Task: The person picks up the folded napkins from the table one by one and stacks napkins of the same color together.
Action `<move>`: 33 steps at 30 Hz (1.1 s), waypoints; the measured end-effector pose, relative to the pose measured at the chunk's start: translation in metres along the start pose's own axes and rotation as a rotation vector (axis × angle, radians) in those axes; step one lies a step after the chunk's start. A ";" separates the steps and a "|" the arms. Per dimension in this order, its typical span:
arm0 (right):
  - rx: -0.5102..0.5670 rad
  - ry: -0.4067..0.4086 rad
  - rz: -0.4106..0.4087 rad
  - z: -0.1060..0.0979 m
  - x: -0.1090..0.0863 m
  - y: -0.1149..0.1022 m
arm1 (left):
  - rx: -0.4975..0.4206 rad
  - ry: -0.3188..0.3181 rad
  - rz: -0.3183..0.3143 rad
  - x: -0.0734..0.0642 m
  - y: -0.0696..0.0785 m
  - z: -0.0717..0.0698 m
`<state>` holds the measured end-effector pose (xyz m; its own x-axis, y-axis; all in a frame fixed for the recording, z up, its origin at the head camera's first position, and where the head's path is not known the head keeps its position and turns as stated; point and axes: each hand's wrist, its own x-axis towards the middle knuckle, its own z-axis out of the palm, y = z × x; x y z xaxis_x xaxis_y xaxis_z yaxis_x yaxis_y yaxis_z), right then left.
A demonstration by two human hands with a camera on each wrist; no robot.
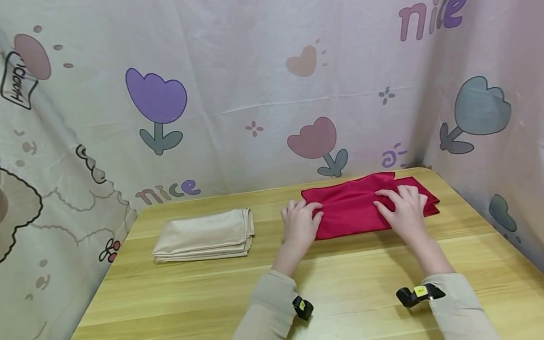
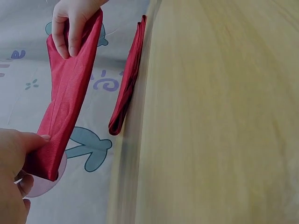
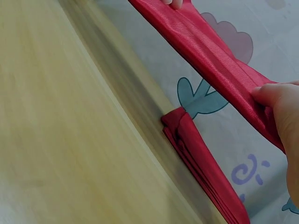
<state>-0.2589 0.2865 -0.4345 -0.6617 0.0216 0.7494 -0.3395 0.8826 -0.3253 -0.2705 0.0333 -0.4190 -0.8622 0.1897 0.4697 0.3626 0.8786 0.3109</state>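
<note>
Both hands hold a folded red cloth [image 1: 350, 209] raised above the far right part of the table. My left hand [image 1: 300, 221] pinches its left end, thumb on the near face, as the left wrist view shows of that hand [image 2: 11, 163]. Toward the other end, my right hand [image 1: 406, 210] grips the cloth between thumb and fingers. Behind it a second folded red cloth [image 3: 205, 168] lies at the table's far edge, mostly hidden in the head view, where only its right part [image 1: 430, 198] shows. The two red cloths are apart in the wrist views.
A folded beige cloth [image 1: 203, 235] lies on the left of the wooden table [image 1: 178, 313]. A printed curtain [image 1: 228, 89] hangs behind the table and along both sides. Each sleeve carries a small black wrist device [image 1: 302, 308].
</note>
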 end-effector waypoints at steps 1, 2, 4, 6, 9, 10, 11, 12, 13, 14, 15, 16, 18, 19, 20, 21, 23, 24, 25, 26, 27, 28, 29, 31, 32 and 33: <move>0.001 -0.002 0.002 -0.001 0.000 0.001 | 0.001 -0.006 0.002 0.000 0.001 0.000; 0.004 -0.005 0.004 -0.002 0.000 0.001 | 0.001 -0.013 0.004 0.001 0.001 0.000; 0.008 -0.008 0.006 -0.004 0.001 0.002 | 0.004 -0.029 0.008 0.001 0.003 0.000; 0.006 -0.012 0.006 -0.006 0.002 0.004 | 0.012 -0.046 0.014 0.002 0.004 0.000; -0.003 -0.017 0.010 -0.009 0.003 0.005 | 0.011 -0.069 0.023 0.003 0.006 0.000; -0.006 -0.018 0.013 -0.011 0.003 0.006 | 0.007 -0.077 0.026 0.003 0.006 0.001; -0.010 -0.019 0.016 -0.012 0.003 0.006 | 0.001 -0.085 0.028 0.004 0.007 0.001; -0.013 -0.020 0.017 -0.013 0.003 0.007 | -0.007 -0.091 0.031 0.004 0.008 0.001; -0.015 -0.019 0.018 -0.014 0.003 0.007 | -0.014 -0.096 0.034 0.005 0.009 0.000; -0.018 -0.019 0.017 -0.016 0.003 0.008 | -0.020 -0.100 0.037 0.005 0.009 0.001; -0.021 -0.017 0.016 -0.017 0.003 0.009 | -0.025 -0.103 0.042 0.005 0.010 0.001; -0.024 -0.015 0.013 -0.017 0.003 0.009 | -0.031 -0.103 0.047 0.006 0.010 0.001; -0.028 -0.012 0.005 -0.019 0.003 0.011 | -0.039 -0.101 0.056 0.006 0.012 0.002; -0.030 -0.010 0.001 -0.020 0.003 0.012 | -0.040 -0.101 0.060 0.006 0.012 0.002; -0.031 -0.008 -0.003 -0.020 0.003 0.013 | -0.041 -0.100 0.063 0.007 0.013 0.002; -0.031 -0.005 -0.006 -0.020 0.003 0.014 | -0.042 -0.099 0.065 0.007 0.013 0.003; -0.030 -0.003 -0.012 -0.021 0.002 0.016 | -0.043 -0.101 0.065 0.008 0.014 0.004; -0.030 -0.001 -0.016 -0.022 0.002 0.016 | -0.044 -0.101 0.064 0.008 0.015 0.004; -0.030 -0.001 -0.018 -0.023 0.002 0.017 | -0.046 -0.101 0.063 0.008 0.015 0.005; -0.029 0.000 -0.021 -0.023 0.002 0.018 | -0.049 -0.098 0.062 0.008 0.016 0.006; -0.031 0.000 -0.023 -0.024 0.002 0.018 | -0.055 -0.095 0.061 0.009 0.016 0.007; -0.033 0.000 -0.024 -0.025 0.003 0.019 | -0.065 -0.092 0.059 0.009 0.017 0.007; -0.035 0.001 -0.026 -0.026 0.003 0.019 | -0.074 -0.089 0.057 0.009 0.017 0.008; -0.039 0.000 -0.024 -0.029 0.004 0.020 | -0.097 -0.083 0.050 0.010 0.018 0.009; -0.041 0.001 -0.023 -0.030 0.004 0.021 | -0.110 -0.082 0.046 0.010 0.019 0.009; -0.044 0.001 -0.023 -0.031 0.004 0.021 | -0.122 -0.082 0.040 0.011 0.020 0.009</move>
<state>-0.2477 0.3196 -0.4201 -0.6534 0.0014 0.7570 -0.3252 0.9025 -0.2824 -0.2756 0.0564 -0.4155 -0.8702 0.2629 0.4166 0.4335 0.8105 0.3939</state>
